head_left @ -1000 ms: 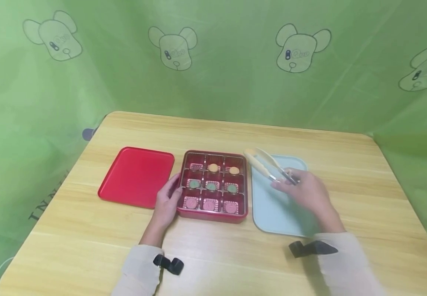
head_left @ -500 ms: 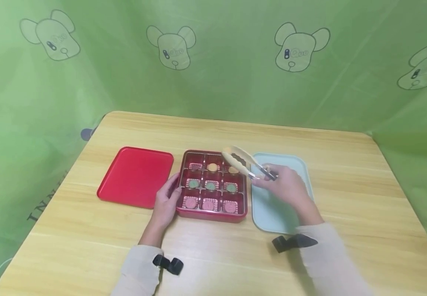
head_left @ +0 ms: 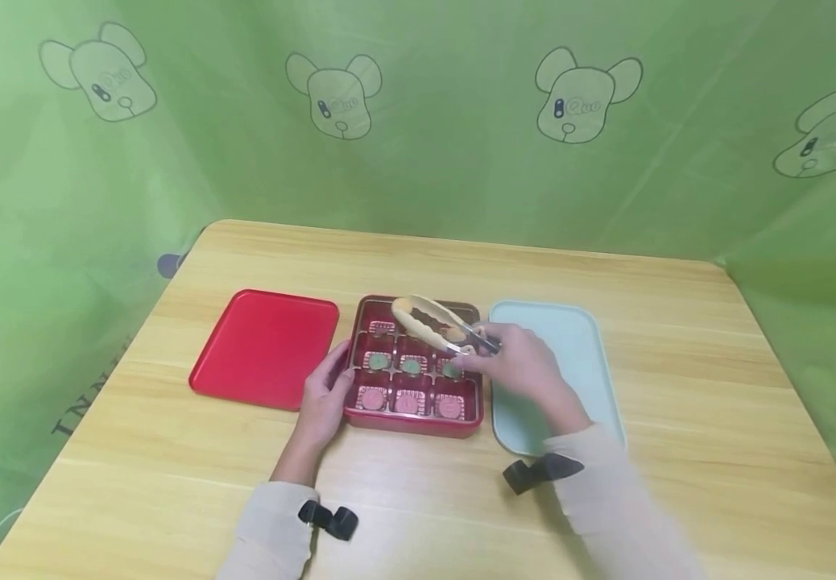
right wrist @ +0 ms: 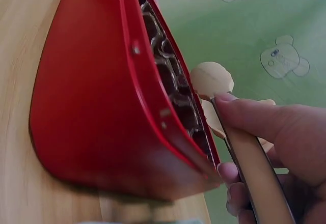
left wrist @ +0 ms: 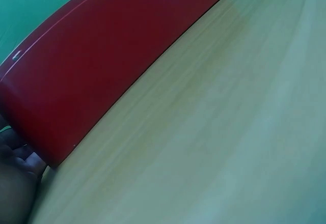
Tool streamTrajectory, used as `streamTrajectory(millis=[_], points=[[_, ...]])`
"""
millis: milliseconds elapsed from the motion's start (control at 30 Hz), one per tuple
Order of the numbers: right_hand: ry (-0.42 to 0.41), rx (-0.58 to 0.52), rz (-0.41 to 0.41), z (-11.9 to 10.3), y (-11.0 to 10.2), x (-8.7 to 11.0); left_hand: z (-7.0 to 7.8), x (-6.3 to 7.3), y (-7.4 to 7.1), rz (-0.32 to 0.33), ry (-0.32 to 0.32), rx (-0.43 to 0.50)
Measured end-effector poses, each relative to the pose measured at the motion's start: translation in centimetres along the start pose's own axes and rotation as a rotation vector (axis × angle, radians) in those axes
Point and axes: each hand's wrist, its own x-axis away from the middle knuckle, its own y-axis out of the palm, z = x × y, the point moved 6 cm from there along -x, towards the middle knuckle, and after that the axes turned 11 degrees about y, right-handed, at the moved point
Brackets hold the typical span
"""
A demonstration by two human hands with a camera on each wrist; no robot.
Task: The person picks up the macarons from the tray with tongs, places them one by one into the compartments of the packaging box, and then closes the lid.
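Note:
In the head view my right hand [head_left: 519,362] grips cream-tipped tongs [head_left: 425,321] over the back row of an open red tin [head_left: 411,424]. A small orange-tan cookie [head_left: 403,307] shows at the tips of the tongs. Clear dividers split the tin into several compartments, with pink cookies [head_left: 411,402] in front and green cookies [head_left: 411,366] in the middle row. The back-left compartment shows only its patterned bottom. A yellow cookie at back right is partly covered by the tongs. My left hand [head_left: 325,396] holds the tin's left side, thumb at the rim.
A red lid [head_left: 266,346] lies on the wooden table [head_left: 418,507] left of the tin. On the right is a pale blue tray [head_left: 585,346], partly under my right forearm. A green curtain [head_left: 454,177] with bear faces hangs behind the table.
My right hand has moved left with the tongs and cookie, from above the blue tray to over the tin's back row. My left hand and the tin have stayed put.

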Motion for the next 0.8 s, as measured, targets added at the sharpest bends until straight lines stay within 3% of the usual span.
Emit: streamTrajectory(millis=[300,800], points=[[-0.016,0.036,-0.018,-1.6,1.2,-0.3,-0.1,0.1,0.0,0.003,-0.019,0.012],[-0.024,0.029,-0.019,-1.4,1.4,-0.4,-0.1,0.1,0.0,0.004,-0.010,0.027]])
